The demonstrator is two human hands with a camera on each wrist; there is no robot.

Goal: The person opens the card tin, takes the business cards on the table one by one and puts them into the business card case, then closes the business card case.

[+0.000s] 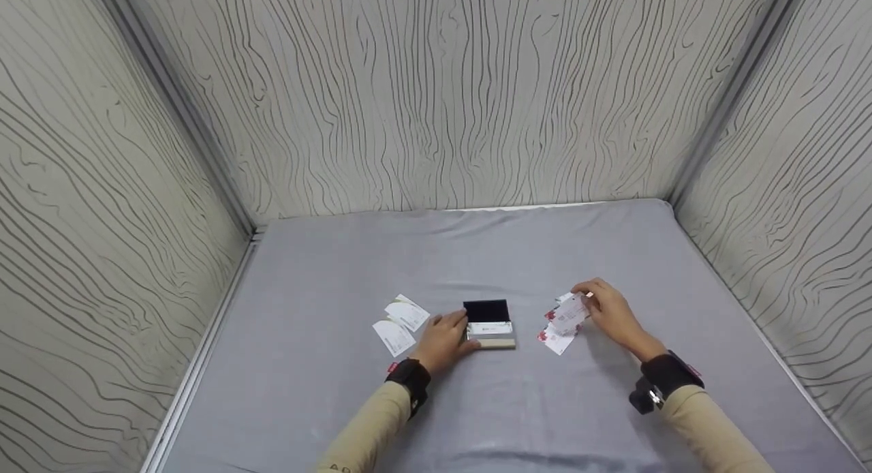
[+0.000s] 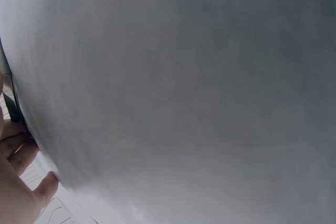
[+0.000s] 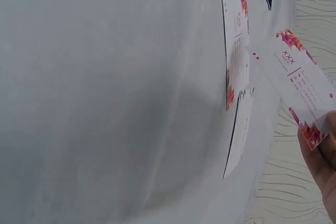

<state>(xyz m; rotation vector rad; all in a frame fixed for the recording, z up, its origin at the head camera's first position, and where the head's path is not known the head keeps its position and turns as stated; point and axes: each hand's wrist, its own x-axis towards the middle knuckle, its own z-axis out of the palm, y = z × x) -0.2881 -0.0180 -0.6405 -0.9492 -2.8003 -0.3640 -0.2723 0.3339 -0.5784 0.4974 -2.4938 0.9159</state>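
Card case (image 1: 486,311) taken as landmark; it is set on the grey cloth (image 1: 306,275), lid folded back on the far side, black inner face exposed. A white card (image 1: 489,328) is seen lying in the near half; a beige strip is seen along the near edge.

Left hand (image 1: 441,340): placed at the left side of the case. Fingers are laid loosely extended against its left edge; thumb is set apart from them at the near left corner. In the left wrist view the hand is cut off by the picture edge.

Right hand (image 1: 611,317): positioned to the right of the case, well apart from it. A red-patterned card (image 3: 296,80) is pinched between thumb and fingers, held raised and tilted. Below it, also right of the case, a second red-patterned card (image 3: 236,45) and a card with a greenish end (image 3: 240,129) are lying on the cloth.

Left of the case, just beyond the left hand, white cards with yellow-green marks (image 1: 408,314) are laid at a slant; exact count cannot be told. Black bands (image 1: 409,379) are worn on both wrists, over beige sleeves (image 1: 371,425). Beyond the case, the cloth is bordered by a wood-grain-patterned wall (image 1: 436,98).
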